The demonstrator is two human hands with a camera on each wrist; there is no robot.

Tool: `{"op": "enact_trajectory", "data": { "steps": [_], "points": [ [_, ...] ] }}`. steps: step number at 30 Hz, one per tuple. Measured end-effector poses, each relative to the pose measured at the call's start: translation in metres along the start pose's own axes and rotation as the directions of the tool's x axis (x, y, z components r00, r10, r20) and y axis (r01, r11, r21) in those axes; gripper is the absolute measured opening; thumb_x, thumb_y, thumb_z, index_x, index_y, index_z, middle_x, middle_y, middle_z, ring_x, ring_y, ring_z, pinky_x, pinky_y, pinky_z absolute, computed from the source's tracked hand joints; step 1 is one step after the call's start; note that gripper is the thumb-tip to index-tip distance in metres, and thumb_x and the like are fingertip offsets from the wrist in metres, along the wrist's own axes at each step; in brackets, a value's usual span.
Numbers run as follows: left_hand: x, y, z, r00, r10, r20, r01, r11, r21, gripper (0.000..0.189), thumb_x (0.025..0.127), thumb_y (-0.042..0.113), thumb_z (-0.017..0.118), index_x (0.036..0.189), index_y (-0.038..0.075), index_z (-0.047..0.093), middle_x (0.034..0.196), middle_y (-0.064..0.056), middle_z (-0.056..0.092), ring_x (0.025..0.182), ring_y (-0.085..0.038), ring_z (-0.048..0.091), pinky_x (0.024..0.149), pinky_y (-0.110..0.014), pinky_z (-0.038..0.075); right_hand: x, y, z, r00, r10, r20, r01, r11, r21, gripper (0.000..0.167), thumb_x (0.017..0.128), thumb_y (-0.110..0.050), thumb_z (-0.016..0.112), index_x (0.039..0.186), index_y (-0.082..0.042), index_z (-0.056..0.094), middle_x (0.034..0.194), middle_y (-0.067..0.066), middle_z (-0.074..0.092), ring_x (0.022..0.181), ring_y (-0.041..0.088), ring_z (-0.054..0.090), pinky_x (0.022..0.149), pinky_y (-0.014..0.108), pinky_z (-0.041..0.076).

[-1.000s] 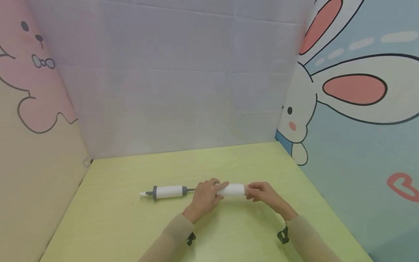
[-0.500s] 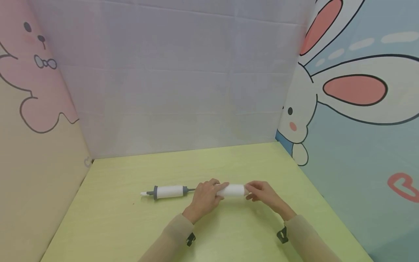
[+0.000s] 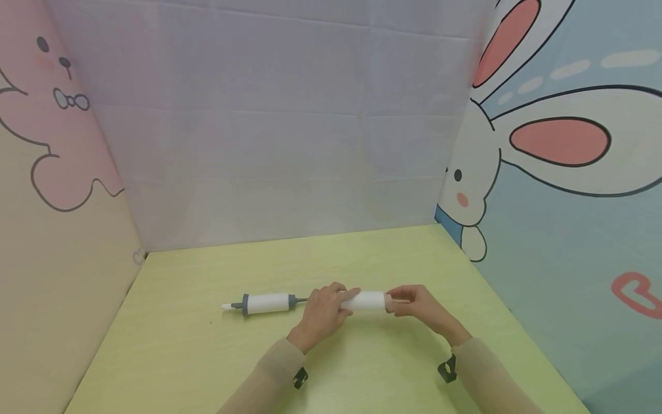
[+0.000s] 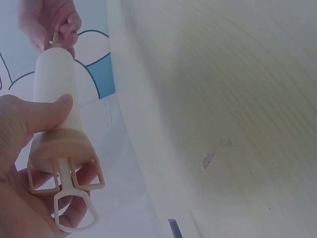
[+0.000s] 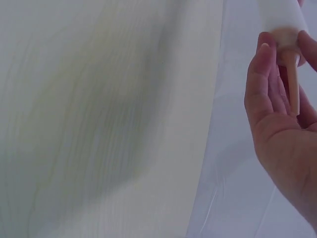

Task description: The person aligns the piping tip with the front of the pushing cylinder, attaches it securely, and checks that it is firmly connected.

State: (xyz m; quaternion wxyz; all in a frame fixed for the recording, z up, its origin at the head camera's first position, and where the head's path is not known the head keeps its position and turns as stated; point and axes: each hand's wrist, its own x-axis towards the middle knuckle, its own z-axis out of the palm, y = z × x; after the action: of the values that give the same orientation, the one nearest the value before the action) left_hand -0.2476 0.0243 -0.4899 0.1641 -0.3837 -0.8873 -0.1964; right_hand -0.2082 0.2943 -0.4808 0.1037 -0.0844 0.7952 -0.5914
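My left hand grips the white barrel of an icing syringe, its thumb lying along the side in the left wrist view. By that hand are the syringe's beige collar with two finger loops and the white pull ring of its plunger. At the other end, my right hand pinches the beige end cap between thumb and fingers. A long thin beige nozzle points from the cap back toward the right palm. The syringe lies about level, just over the table.
A second syringe, white with grey ends and a grey plunger, lies on the pale yellow table left of my hands. A white sheet closes off the back. Cartoon-printed panels stand on both sides.
The right hand's fingers have shifted round the cap, and the nozzle now shows between them. The left hand keeps its hold on the barrel, and the second syringe lies unmoved.
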Motion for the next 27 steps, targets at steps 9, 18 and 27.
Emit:
{"op": "enact_trajectory", "data": {
  "steps": [9,18,27],
  "points": [
    [0.001,0.001,-0.002,0.999,0.022,-0.024,-0.021,1.000,0.015,0.052,0.076,0.026,0.081,0.126,0.026,0.065,0.106,-0.001,0.064,0.081,-0.020,0.062,0.062,-0.033,0.047,0.002,-0.001,-0.001,0.998,0.066,0.018,-0.065,0.997,-0.036,0.036,0.099,-0.023,0.054,0.107,0.010,0.066,0.096,0.020,0.067,0.089,0.038,0.064,0.078,0.048,0.051],
    [0.001,0.001,-0.003,1.000,0.006,-0.007,-0.006,1.000,0.009,0.052,0.078,0.026,0.080,0.127,0.027,0.063,0.107,-0.001,0.063,0.083,-0.021,0.062,0.064,-0.034,0.046,-0.001,-0.001,0.001,0.999,0.018,-0.041,-0.019,0.999,-0.026,0.045,0.093,-0.023,0.064,0.128,0.004,0.054,0.121,0.019,0.059,0.101,0.032,0.062,0.080,0.041,0.051],
    [0.002,0.001,-0.004,1.000,0.001,0.008,-0.001,1.000,0.016,0.051,0.078,0.028,0.079,0.127,0.027,0.063,0.107,-0.001,0.064,0.083,-0.020,0.062,0.064,-0.033,0.046,-0.004,-0.009,0.006,0.999,-0.038,-0.038,0.038,0.999,-0.003,0.036,0.088,-0.011,0.070,0.120,0.001,0.058,0.125,0.022,0.055,0.110,0.036,0.057,0.080,0.042,0.050]
  ]
}}
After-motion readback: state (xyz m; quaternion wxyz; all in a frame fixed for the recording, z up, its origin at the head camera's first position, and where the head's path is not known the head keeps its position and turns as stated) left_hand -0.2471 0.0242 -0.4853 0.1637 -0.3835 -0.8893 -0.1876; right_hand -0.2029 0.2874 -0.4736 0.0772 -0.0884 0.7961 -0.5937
